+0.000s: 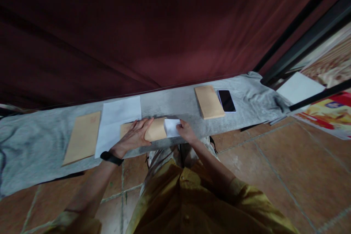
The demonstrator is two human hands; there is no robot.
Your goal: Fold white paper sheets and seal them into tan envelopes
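No word, number or brand name can be read with certainty. On the brown envelope (81, 139) lying apart at the left, a small, faint reddish mark (93, 119) is printed near the far right corner; its strokes are too pale and small to make out. The brightest print is on the red and yellow panel (327, 115) at the right edge, low beside the dark metal frame (319, 95). Near its upper border it bears a blue oval (333, 105), perhaps a logo, though at this slant and blur any lettering inside it dissolves into pale specks.
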